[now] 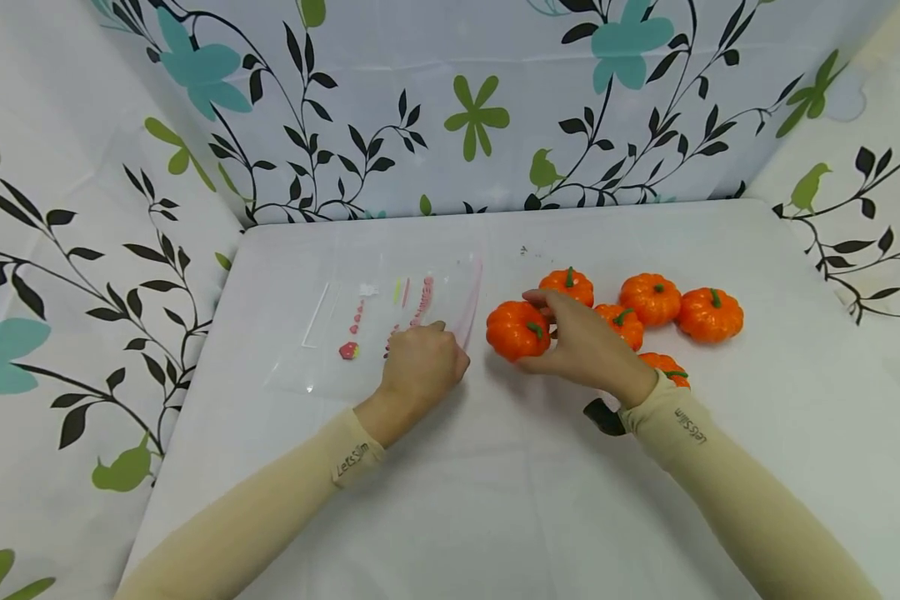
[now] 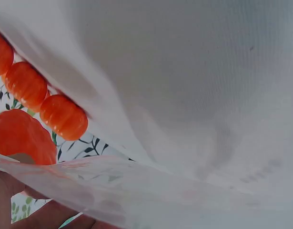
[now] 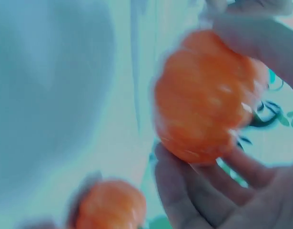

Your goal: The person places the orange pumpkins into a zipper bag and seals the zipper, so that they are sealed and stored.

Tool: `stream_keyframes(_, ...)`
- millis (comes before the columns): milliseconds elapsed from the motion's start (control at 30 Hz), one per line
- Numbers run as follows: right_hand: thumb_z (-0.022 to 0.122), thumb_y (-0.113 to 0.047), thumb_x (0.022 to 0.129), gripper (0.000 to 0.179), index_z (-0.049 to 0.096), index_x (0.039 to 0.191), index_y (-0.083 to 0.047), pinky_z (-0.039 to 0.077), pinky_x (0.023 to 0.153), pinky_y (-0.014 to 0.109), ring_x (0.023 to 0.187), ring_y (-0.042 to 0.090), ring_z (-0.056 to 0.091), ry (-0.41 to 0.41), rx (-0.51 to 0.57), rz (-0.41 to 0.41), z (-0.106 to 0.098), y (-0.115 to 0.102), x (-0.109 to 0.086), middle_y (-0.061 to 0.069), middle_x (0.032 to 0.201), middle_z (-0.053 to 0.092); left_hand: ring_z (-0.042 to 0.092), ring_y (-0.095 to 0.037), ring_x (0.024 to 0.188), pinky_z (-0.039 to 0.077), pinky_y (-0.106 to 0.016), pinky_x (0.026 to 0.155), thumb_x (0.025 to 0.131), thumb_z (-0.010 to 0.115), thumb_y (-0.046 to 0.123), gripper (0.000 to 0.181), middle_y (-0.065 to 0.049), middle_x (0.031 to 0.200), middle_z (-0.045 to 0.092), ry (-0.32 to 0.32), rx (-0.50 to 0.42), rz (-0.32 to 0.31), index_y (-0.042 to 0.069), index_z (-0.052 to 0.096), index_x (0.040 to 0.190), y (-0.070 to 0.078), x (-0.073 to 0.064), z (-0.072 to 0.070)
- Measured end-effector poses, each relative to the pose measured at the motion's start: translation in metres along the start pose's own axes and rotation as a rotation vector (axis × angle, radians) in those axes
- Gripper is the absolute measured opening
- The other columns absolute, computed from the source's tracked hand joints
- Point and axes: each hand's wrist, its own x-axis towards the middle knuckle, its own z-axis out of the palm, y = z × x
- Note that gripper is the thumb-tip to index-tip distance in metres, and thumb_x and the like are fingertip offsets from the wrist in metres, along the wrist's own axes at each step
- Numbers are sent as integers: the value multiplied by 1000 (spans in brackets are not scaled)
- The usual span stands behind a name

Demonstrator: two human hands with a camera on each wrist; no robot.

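A clear plastic zip bag (image 1: 330,371) with printed pink and red markings lies flat left of the middle. My left hand (image 1: 423,358) grips its right-hand edge, and in the left wrist view the bag's film (image 2: 151,193) stretches away from the fingers. Just right of that hand, my right hand (image 1: 585,346) holds a small orange toy pumpkin (image 1: 516,332) with a green stem. The right wrist view has this pumpkin (image 3: 203,98) between the thumb and the fingers, slightly blurred.
Several more orange pumpkins (image 1: 711,315) sit behind and beside my right hand, one (image 1: 666,367) partly hidden by the wrist. A white cloth (image 1: 450,517) covers the table. Patterned curtains (image 1: 420,75) hang at the back and sides.
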Motion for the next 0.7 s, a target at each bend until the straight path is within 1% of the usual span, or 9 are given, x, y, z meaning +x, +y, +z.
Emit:
stream_keyframes(33,88,-42,74,92,45,148,-9,53,96,45,117,26,56,19,27,8,3,-3,2,6,139,54,50,-21,42,41,-32,38,77,68,13,35,-2,54,45,21,-7,-9,11,48,48,-1,0,-1)
stream_keyframes(100,87,-48,74,92,46,147,-10,55,90,42,114,26,58,51,76,18,10,-7,7,5,140,54,56,-23,45,46,-33,40,77,69,13,32,-3,59,56,73,-30,-26,9,53,50,-3,0,-3)
stream_keyframes(167,85,-55,74,94,46,148,-12,56,87,40,113,24,58,70,108,32,16,-11,10,2,141,54,63,-24,50,51,-35,43,77,70,13,27,-5,69,67,119,-61,-37,7,60,53,-5,0,-4)
stream_keyframes(233,83,-58,74,94,46,148,-13,56,85,39,113,23,58,71,129,40,23,-13,13,0,141,54,69,-26,57,56,-38,46,78,71,13,22,-8,82,75,156,-98,-37,5,67,59,-7,-1,-5)
stream_keyframes(267,82,-59,74,94,47,148,-14,56,86,39,113,23,58,70,134,39,26,-15,15,0,141,55,71,-27,61,58,-39,48,79,72,13,19,-10,88,76,171,-113,-34,4,69,62,-8,-1,-5)
stream_keyframes(333,82,-59,76,92,48,148,-13,56,86,39,113,23,58,62,127,27,30,-16,18,1,140,56,73,-28,67,59,-40,50,80,73,12,16,-12,93,77,192,-140,-24,2,73,68,-9,-2,-5)
stream_keyframes(467,82,-54,78,86,51,146,-11,54,90,39,111,22,58,42,95,4,37,-16,23,3,137,59,75,-28,73,60,-38,53,80,74,12,13,-14,96,76,232,-176,-6,0,77,77,-10,-5,-2)
stream_keyframes(567,82,-50,79,82,54,145,-10,53,92,38,109,22,58,15,74,-12,43,-13,27,4,133,61,75,-27,75,61,-38,56,79,75,10,12,-13,96,76,269,-199,11,-1,78,82,-9,-8,2)
stream_keyframes(700,80,-45,81,76,56,142,-8,52,95,40,109,23,59,-18,45,-41,52,-11,33,5,131,62,75,-25,76,61,-36,54,76,73,7,8,-12,97,76,324,-213,49,0,76,76,-6,-10,7)
